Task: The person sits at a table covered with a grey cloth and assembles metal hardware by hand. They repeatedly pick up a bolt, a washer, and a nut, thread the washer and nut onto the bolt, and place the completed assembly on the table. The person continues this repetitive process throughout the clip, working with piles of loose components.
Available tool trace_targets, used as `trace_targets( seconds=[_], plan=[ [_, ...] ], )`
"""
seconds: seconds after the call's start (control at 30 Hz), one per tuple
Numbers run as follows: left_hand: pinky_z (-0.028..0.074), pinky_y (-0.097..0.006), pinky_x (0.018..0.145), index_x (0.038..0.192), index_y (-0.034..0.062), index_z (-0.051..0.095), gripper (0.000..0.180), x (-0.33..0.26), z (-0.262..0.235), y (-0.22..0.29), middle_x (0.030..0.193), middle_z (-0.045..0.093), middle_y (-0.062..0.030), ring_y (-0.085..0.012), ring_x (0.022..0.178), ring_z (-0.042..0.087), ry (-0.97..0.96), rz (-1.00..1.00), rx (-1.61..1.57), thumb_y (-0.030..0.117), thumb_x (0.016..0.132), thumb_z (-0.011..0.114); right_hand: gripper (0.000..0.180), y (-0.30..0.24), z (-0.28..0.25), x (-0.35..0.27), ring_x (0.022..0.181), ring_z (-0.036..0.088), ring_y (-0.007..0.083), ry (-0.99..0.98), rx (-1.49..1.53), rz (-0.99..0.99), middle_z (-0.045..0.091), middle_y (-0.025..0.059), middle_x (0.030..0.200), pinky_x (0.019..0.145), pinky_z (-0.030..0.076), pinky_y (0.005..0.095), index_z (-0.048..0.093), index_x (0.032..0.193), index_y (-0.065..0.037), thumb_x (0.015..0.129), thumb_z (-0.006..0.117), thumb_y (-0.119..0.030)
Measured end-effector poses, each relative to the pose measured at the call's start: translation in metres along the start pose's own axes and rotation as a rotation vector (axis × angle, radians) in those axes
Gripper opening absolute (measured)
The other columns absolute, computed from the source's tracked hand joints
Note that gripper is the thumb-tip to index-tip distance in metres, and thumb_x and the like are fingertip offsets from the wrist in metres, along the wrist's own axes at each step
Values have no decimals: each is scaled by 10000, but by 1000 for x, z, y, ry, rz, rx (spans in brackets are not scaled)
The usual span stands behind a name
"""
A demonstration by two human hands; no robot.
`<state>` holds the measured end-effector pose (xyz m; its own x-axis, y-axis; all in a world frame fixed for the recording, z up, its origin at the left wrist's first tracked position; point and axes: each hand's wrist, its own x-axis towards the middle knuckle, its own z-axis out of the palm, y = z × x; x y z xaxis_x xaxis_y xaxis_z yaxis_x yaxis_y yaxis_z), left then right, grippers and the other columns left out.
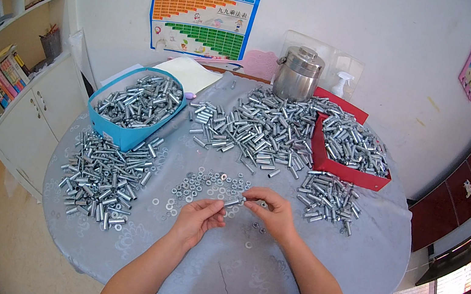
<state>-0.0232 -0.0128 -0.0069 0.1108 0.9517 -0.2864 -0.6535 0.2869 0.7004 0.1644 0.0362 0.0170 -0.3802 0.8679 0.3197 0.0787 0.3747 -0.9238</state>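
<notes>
Over the middle of the table, my left hand pinches one end of a silvery expansion bolt between thumb and fingers. The thumb and fingertips of my right hand close on the bolt's other end; whether a small nut or washer is also between them is too small to tell. The bolt lies nearly level, tilted a little up to the right. Just beyond my hands, loose nuts and washers spread over the grey tablecloth, and a few more lie beside my right wrist.
A blue box full of metal bolts stands left, with a bolt pile before it. At the back lies a larger bolt heap. A red box of bolts stands right, another pile before it. Behind stands a steel canister.
</notes>
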Motion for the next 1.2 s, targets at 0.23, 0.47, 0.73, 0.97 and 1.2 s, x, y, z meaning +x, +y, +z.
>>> trace_targets(
  seconds=[0.23, 0.47, 0.73, 0.97, 1.2],
  plan=[
    [539, -291, 587, 892, -33, 586, 173, -1, 4, -5, 761, 603, -94, -143, 620, 584, 12, 82, 134, 108, 797, 619, 234, 7, -4, -3, 702, 539, 103, -96, -202, 313, 603, 57, 784, 638, 435, 238, 609, 889, 3, 848, 555, -221],
    [531, -272, 580, 888, -6, 592, 154, 1, 1, -3, 763, 597, -70, -126, 618, 575, 90, 94, 98, 125, 808, 607, 337, 7, 1, -3, 672, 531, 105, -66, 67, 223, 586, 46, 717, 636, 427, 241, 605, 880, 12, 907, 439, -280],
    [534, -276, 586, 893, -5, 589, 161, 1, 2, -2, 768, 596, -71, -122, 618, 573, 84, 119, 73, 128, 804, 613, 401, 4, -2, -3, 674, 536, 118, -130, 56, 250, 593, 59, 744, 655, 434, 245, 602, 936, 28, 927, 376, -304],
    [535, -278, 590, 890, 2, 591, 150, 1, 2, -3, 768, 598, -75, -123, 619, 575, 97, 131, 67, 122, 803, 613, 384, 8, -4, -3, 687, 538, 121, -188, 75, 296, 600, 62, 812, 659, 441, 250, 599, 992, 7, 930, 374, -298],
    [538, -283, 593, 897, -8, 587, 147, -2, 6, -3, 769, 598, -83, -137, 630, 581, 82, 139, 106, 106, 806, 606, 331, 16, -7, -3, 735, 538, 118, -128, 72, 306, 596, 50, 896, 692, 445, 253, 564, 1083, -20, 916, 417, -265]
  ],
)
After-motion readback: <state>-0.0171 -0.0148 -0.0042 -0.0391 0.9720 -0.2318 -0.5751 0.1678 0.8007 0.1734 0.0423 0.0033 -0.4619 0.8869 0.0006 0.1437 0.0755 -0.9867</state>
